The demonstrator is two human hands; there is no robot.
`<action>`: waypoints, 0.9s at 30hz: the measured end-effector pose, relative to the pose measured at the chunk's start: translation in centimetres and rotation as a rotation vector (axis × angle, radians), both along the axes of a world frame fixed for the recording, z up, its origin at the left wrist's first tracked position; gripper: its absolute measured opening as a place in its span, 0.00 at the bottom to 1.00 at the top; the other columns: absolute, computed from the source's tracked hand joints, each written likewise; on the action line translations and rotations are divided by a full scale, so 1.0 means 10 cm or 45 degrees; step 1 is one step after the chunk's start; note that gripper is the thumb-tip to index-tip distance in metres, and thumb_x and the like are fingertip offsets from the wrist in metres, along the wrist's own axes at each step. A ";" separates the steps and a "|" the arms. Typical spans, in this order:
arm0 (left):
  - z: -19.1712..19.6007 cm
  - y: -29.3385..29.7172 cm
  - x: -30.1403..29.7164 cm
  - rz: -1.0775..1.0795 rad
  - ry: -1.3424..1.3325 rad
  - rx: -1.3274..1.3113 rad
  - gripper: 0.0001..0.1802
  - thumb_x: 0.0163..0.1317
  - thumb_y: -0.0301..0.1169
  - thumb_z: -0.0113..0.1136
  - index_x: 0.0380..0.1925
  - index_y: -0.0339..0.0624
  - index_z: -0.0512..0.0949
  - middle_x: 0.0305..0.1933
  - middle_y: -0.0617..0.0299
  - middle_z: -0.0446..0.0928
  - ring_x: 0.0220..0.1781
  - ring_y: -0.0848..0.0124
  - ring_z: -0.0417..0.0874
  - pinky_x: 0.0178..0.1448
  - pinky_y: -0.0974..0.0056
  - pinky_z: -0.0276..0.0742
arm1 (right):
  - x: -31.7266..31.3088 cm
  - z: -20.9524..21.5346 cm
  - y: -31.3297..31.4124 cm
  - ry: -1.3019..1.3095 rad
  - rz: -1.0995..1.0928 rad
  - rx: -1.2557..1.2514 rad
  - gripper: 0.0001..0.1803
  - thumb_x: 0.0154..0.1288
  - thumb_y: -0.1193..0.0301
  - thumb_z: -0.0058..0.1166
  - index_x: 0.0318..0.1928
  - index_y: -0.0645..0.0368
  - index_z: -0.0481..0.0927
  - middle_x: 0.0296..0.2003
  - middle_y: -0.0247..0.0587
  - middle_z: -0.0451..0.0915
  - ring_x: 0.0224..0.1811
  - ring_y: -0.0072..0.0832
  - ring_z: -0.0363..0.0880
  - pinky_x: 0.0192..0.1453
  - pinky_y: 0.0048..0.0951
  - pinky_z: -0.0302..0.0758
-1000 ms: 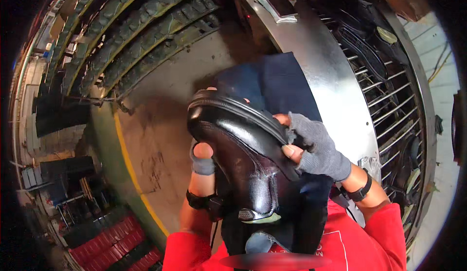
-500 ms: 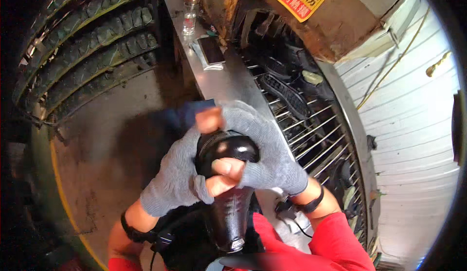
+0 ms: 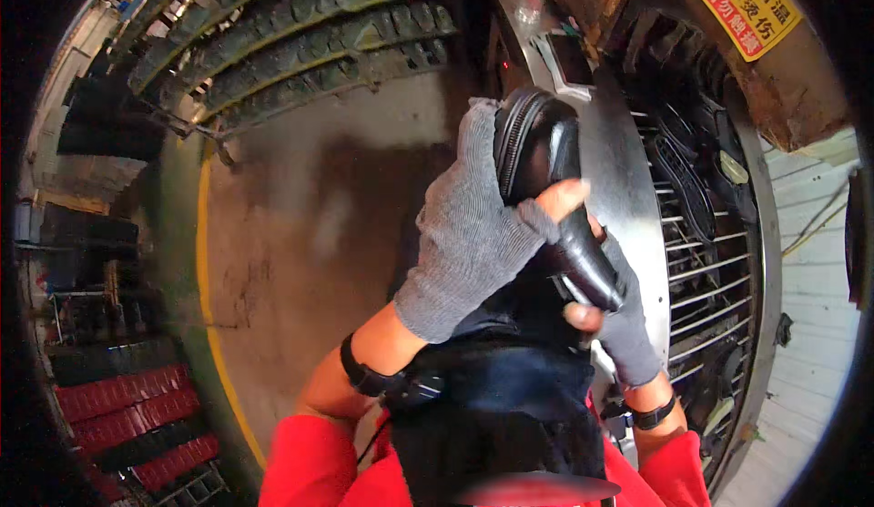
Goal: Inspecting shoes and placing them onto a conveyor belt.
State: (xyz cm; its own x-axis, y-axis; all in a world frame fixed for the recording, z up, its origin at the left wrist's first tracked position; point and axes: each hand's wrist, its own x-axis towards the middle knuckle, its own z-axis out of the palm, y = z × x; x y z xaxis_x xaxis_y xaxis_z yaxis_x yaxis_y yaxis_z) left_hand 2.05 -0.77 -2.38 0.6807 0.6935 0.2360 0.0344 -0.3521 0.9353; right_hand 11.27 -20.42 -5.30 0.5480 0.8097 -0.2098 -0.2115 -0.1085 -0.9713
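Observation:
A glossy black shoe (image 3: 539,157) with a ridged, stitched-looking edge is held in front of me, slanting down to the right. Around its wider, upper end is my left hand (image 3: 478,229), in a grey fingerless glove; the bare thumb presses across the shoe's side. My right hand (image 3: 626,329), gloved the same way, grips the lower, narrower end. Part of the right hand's fingers is hidden behind the shoe. Behind the shoe, to the right, runs a metal ledge (image 3: 624,188).
A phone (image 3: 571,59) on a cloth and a glass bottle (image 3: 530,5) sit on the ledge. Right of it, a barred rack (image 3: 706,275) carries black soles (image 3: 683,188) beneath a rusty housing with a warning label (image 3: 737,6). Shoe-filled shelves (image 3: 337,20) stand far left.
The view has swung left, so the ledge and rack sit further right. The shoe has been tilted over; my right hand has shifted from its upper end to its narrow lower end.

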 end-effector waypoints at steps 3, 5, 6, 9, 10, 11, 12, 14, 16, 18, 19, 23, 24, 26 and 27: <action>-0.09 -0.18 -0.22 -0.042 0.341 0.161 0.51 0.56 0.48 0.79 0.72 0.39 0.62 0.55 0.38 0.84 0.54 0.41 0.89 0.56 0.49 0.85 | 0.22 -0.01 -0.23 0.171 0.104 -0.132 0.57 0.46 0.47 0.79 0.72 0.67 0.73 0.59 0.42 0.83 0.61 0.31 0.81 0.70 0.33 0.75; -0.32 -0.35 -0.35 -0.144 0.344 0.094 0.53 0.58 0.46 0.78 0.75 0.39 0.58 0.56 0.37 0.83 0.55 0.41 0.88 0.56 0.48 0.85 | 0.35 -0.22 -0.39 0.147 0.095 -0.203 0.53 0.50 0.46 0.75 0.70 0.69 0.75 0.59 0.46 0.85 0.61 0.33 0.83 0.70 0.34 0.76; -0.45 -0.42 -0.41 -0.205 0.377 0.085 0.55 0.59 0.45 0.77 0.79 0.39 0.54 0.57 0.35 0.82 0.56 0.40 0.87 0.56 0.47 0.85 | 0.28 -0.12 -0.47 0.478 0.023 -0.145 0.46 0.57 0.51 0.71 0.69 0.70 0.76 0.61 0.48 0.84 0.60 0.33 0.84 0.69 0.34 0.78; -0.58 -0.55 -0.49 -0.262 0.302 0.137 0.56 0.64 0.40 0.73 0.80 0.27 0.47 0.66 0.29 0.75 0.60 0.38 0.85 0.58 0.48 0.84 | 0.31 -0.14 -0.50 0.591 -0.047 -0.150 0.41 0.61 0.52 0.69 0.67 0.69 0.78 0.59 0.48 0.85 0.56 0.31 0.87 0.64 0.32 0.82; -0.49 -0.53 -0.50 -0.263 0.332 0.033 0.59 0.62 0.41 0.74 0.80 0.26 0.46 0.68 0.28 0.73 0.62 0.38 0.84 0.61 0.49 0.83 | 0.28 -0.13 -0.45 0.534 -0.033 -0.186 0.46 0.59 0.48 0.70 0.69 0.70 0.76 0.60 0.49 0.84 0.59 0.33 0.85 0.67 0.34 0.80; -0.46 -0.58 -0.49 -0.244 0.246 -0.011 0.62 0.59 0.43 0.77 0.80 0.27 0.45 0.69 0.28 0.72 0.65 0.39 0.83 0.64 0.50 0.82 | 0.28 -0.21 -0.50 0.276 -0.018 -0.142 0.50 0.57 0.46 0.72 0.71 0.70 0.74 0.62 0.49 0.83 0.62 0.34 0.83 0.70 0.35 0.77; -0.44 -0.57 -0.47 -0.209 0.155 -0.035 0.66 0.56 0.45 0.80 0.81 0.28 0.44 0.70 0.29 0.72 0.68 0.40 0.81 0.68 0.51 0.80 | 0.23 -0.23 -0.38 0.011 0.010 -0.078 0.54 0.55 0.44 0.73 0.72 0.70 0.72 0.64 0.49 0.81 0.65 0.35 0.81 0.73 0.37 0.74; -0.41 -0.41 -0.39 -0.235 -0.091 -0.105 0.71 0.50 0.49 0.84 0.80 0.27 0.46 0.68 0.34 0.75 0.72 0.46 0.78 0.73 0.55 0.75 | -0.04 -0.04 -0.28 -0.080 -0.031 -0.043 0.70 0.47 0.40 0.76 0.81 0.69 0.57 0.75 0.51 0.69 0.76 0.39 0.70 0.80 0.39 0.63; -0.39 -0.08 -0.23 -0.451 -0.092 -0.169 0.63 0.50 0.49 0.84 0.78 0.31 0.58 0.66 0.40 0.78 0.68 0.50 0.81 0.70 0.56 0.77 | -0.08 -0.31 -0.26 -0.510 0.033 0.034 0.75 0.45 0.39 0.77 0.83 0.69 0.51 0.78 0.55 0.65 0.80 0.42 0.65 0.82 0.41 0.60; -0.15 0.09 -0.23 -0.610 -0.001 -0.023 0.52 0.52 0.48 0.82 0.73 0.36 0.69 0.64 0.46 0.81 0.64 0.52 0.85 0.68 0.56 0.79 | -0.03 -0.36 -0.18 -0.373 -0.019 0.326 0.74 0.49 0.38 0.77 0.83 0.69 0.51 0.78 0.53 0.64 0.80 0.41 0.64 0.83 0.42 0.58; -0.08 0.09 -0.26 -0.623 0.052 0.067 0.50 0.50 0.46 0.82 0.71 0.39 0.71 0.63 0.48 0.81 0.62 0.52 0.86 0.68 0.56 0.80 | 0.10 -0.61 -0.38 -0.010 0.074 0.244 0.73 0.52 0.31 0.70 0.83 0.67 0.51 0.78 0.49 0.64 0.81 0.38 0.62 0.83 0.41 0.57; -0.42 0.31 -0.54 -0.904 -0.071 1.001 0.35 0.55 0.39 0.72 0.66 0.50 0.79 0.74 0.55 0.76 0.77 0.47 0.74 0.76 0.48 0.75 | 0.26 -0.49 0.41 -0.024 0.046 0.262 0.40 0.80 0.53 0.54 0.80 0.65 0.62 0.72 0.48 0.73 0.74 0.32 0.71 0.79 0.32 0.65; -0.59 0.33 -0.66 -0.893 -0.031 1.319 0.32 0.56 0.35 0.69 0.65 0.53 0.80 0.76 0.57 0.75 0.80 0.46 0.70 0.77 0.46 0.74 | 0.31 -0.56 0.50 0.029 0.015 0.192 0.35 0.81 0.58 0.55 0.78 0.66 0.66 0.70 0.49 0.76 0.70 0.31 0.75 0.75 0.30 0.70; -1.01 0.28 -0.84 -0.897 0.144 1.272 0.27 0.58 0.30 0.65 0.61 0.57 0.82 0.76 0.62 0.75 0.83 0.46 0.66 0.78 0.44 0.73 | 0.42 -0.63 0.64 -0.172 0.143 -0.112 0.35 0.79 0.61 0.59 0.77 0.67 0.67 0.69 0.45 0.77 0.69 0.29 0.75 0.74 0.30 0.70; -1.15 0.27 -0.87 -0.981 0.178 1.023 0.29 0.57 0.29 0.65 0.62 0.55 0.82 0.75 0.62 0.75 0.80 0.46 0.69 0.78 0.44 0.72 | 0.46 -0.73 0.63 -0.276 0.120 -0.137 0.35 0.77 0.65 0.63 0.76 0.68 0.68 0.61 0.38 0.80 0.63 0.23 0.78 0.68 0.26 0.74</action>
